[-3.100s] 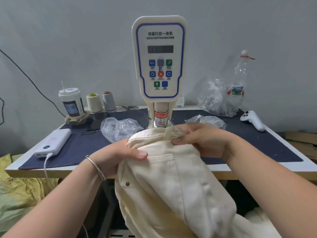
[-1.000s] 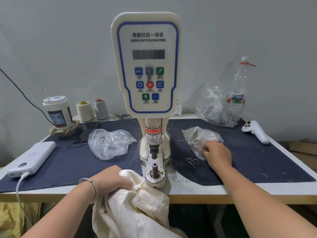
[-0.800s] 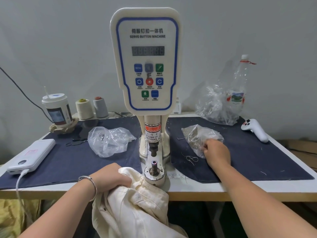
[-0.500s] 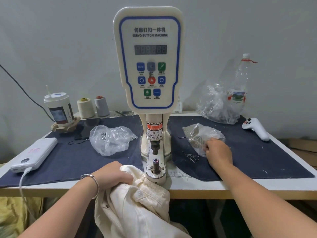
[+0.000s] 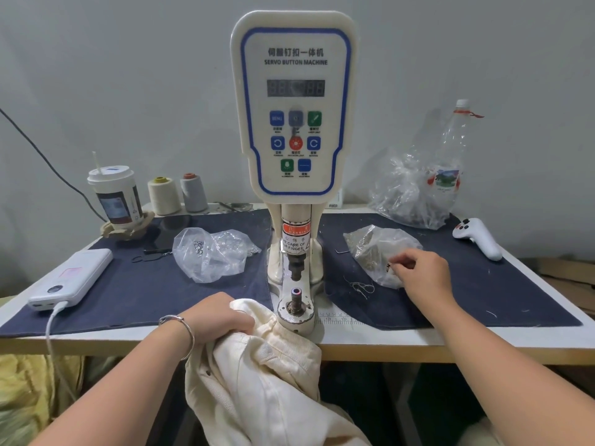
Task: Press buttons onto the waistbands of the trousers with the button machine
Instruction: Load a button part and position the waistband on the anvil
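— What changed since a moment ago?
— The right hand (image 5: 425, 275) has lifted a bit off the clear bag (image 5: 376, 249), fingers curled and pinching something tiny.
— And the left hand (image 5: 215, 318)?
— Still gripping the cream trousers (image 5: 257, 375), bottom middle, beside the button machine (image 5: 294, 123).

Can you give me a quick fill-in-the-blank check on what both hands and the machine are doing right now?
1. The left hand grips the cream ____ at the table edge.
2. The right hand reaches into the clear bag on the ____ side of the button machine.
3. The lower die has ____ fabric laid over it.

Missing words: trousers; right; no
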Demonstrator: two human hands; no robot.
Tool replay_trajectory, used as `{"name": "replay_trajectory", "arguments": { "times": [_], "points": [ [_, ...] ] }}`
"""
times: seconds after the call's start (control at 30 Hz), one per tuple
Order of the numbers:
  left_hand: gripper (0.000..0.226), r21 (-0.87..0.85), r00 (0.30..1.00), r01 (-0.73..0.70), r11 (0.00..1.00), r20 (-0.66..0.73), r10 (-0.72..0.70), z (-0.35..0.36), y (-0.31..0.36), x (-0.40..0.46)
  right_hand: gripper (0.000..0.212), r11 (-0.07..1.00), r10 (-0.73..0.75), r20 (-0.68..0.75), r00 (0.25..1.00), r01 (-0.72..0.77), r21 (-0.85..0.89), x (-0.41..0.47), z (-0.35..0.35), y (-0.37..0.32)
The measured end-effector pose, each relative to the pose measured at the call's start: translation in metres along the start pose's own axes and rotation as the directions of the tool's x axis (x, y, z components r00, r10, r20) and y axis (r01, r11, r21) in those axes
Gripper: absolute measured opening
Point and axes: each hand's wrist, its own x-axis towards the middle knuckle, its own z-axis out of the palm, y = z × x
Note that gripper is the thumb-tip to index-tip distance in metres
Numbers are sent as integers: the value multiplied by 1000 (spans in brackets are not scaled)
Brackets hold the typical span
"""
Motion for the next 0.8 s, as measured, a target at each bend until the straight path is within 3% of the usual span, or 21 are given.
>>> {"name": "replay_trajectory", "arguments": {
  "times": [0.17, 0.33, 0.47, 0.63, 0.8],
  "points": [
    [36, -15, 1000, 1, 1000, -6, -1, 0, 0, -1, 11, 964, 17, 25, 1000, -23, 265, -12, -10, -30],
    [36, -12, 1000, 11, 1000, -7, -11, 1, 0, -1, 16, 805, 43, 308, 950, -216, 553, -42, 8, -79],
    [37, -11, 1000, 12, 1000, -21, -12, 1, 0, -3, 13, 726, 16, 482, 876, -342, 596, -62, 25, -103],
    [37, -18, 1000, 3, 1000, -17, -3, 0, 1, -4, 16, 675, 66, 568, 821, -455, 580, -66, 30, -112],
    [37, -11, 1000, 5, 1000, -16, -5, 0, 1, -4, 15, 530, 115, 666, 737, -613, 586, -66, 28, -112]
  ]
}}
